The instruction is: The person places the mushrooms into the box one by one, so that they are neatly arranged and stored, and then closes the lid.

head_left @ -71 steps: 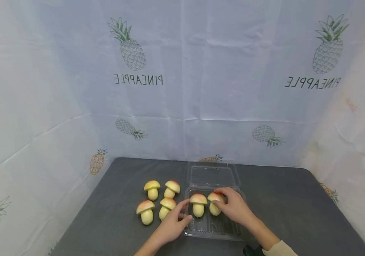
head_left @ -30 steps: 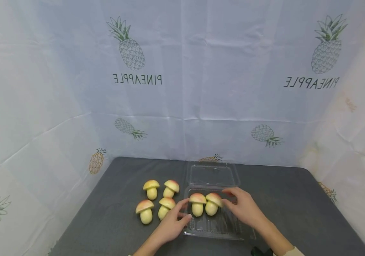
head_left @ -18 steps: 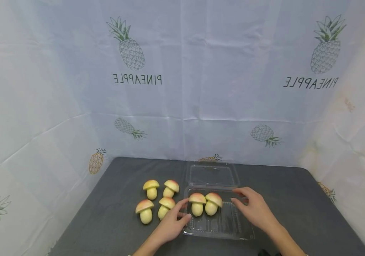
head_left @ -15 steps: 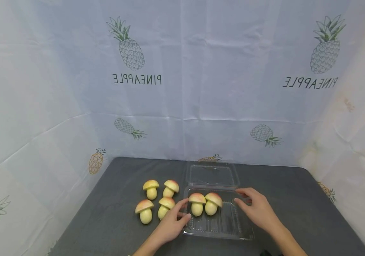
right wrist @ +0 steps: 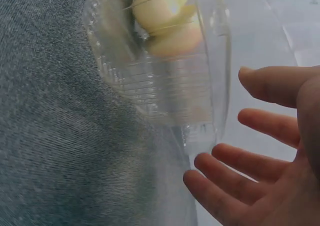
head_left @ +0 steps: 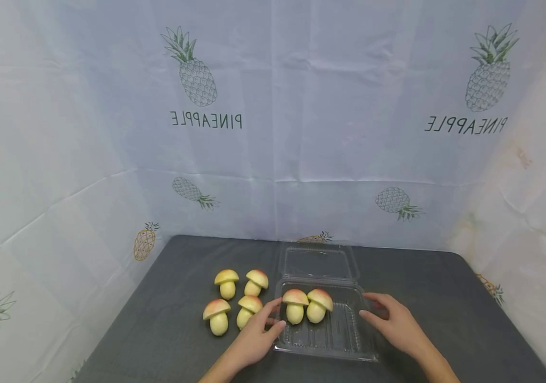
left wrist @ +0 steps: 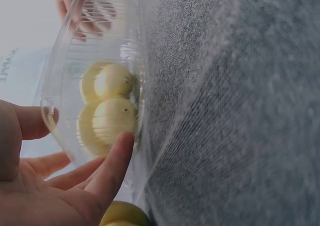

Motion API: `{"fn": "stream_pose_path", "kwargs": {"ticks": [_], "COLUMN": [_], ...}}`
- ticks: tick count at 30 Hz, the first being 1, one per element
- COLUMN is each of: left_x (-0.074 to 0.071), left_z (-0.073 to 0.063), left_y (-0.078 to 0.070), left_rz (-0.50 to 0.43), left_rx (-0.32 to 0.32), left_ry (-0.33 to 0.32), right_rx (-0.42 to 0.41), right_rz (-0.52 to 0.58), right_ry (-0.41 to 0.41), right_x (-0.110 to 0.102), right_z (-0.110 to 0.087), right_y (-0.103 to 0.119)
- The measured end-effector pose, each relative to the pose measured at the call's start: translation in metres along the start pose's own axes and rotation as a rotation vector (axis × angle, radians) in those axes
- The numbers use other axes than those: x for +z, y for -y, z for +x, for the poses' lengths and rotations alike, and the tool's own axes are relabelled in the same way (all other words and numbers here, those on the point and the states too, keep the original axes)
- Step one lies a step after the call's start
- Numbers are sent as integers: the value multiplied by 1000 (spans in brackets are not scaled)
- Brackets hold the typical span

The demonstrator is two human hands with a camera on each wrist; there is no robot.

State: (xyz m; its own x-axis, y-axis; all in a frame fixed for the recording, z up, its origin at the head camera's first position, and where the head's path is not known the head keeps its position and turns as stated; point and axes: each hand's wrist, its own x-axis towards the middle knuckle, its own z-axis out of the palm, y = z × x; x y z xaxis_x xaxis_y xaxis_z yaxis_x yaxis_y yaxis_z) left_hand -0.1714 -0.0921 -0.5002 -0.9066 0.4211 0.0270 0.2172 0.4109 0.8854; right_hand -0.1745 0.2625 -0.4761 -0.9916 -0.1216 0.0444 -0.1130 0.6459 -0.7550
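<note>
A clear plastic clamshell container [head_left: 321, 348] stands on the table with its lid [head_left: 318, 263] folded back. Two mushroom-shaped pieces, a left one [head_left: 295, 307] and a right one [head_left: 319, 306], lie side by side in its left half, pale stems toward me, red-yellow caps away. At the left side, my left hand [head_left: 255, 338] holds the container's edge, thumb at the rim and fingers against the outer wall in the left wrist view. My right hand [head_left: 397, 324] is beside the right rim, fingers spread and holding nothing; the right wrist view shows a gap to the wall.
Several more mushroom-shaped pieces [head_left: 216, 317] lie loose on the dark grey table [head_left: 167, 330] left of the container, the nearest partly behind my left hand. A pale curtain [head_left: 273, 133] with pineapple prints encloses the back and sides.
My right hand let go of the right mushroom-shaped piece, which was shifted left against the other one. That hand then drew away to the container's right rim. My left hand stayed in place.
</note>
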Motion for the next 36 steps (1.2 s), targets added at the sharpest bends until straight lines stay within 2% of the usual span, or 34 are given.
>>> {"fn": "stream_pose_path", "kwargs": {"ticks": [9,16,20,27,29,32,36], "left_x": [-9,-19,-26,-35,-37,-40,-44], "left_z": [-9,-17,-18,-14,-13,-10,-5], "left_y": [-5,-13,-15,-12,-11,-9,-4], "left_rz": [112,183,208,287,298,324,377], "left_rx": [34,77,124,249,274,306,291], "left_ry": [-32,-112,-189,-415,-461,-507,-524], "right_rx": [-27,-58,-76,-79,-78,-87,-112], "right_rz": [70,85,109,148,155,174,213], "right_ry": [40,100,136,176,180,188,198], "right_x": [8,7,5,4,4,3,2], "right_z": [4,9,11,12,12,12,12], "right_y": [-18,-25,-27,-30,-30,-31,-32]}}
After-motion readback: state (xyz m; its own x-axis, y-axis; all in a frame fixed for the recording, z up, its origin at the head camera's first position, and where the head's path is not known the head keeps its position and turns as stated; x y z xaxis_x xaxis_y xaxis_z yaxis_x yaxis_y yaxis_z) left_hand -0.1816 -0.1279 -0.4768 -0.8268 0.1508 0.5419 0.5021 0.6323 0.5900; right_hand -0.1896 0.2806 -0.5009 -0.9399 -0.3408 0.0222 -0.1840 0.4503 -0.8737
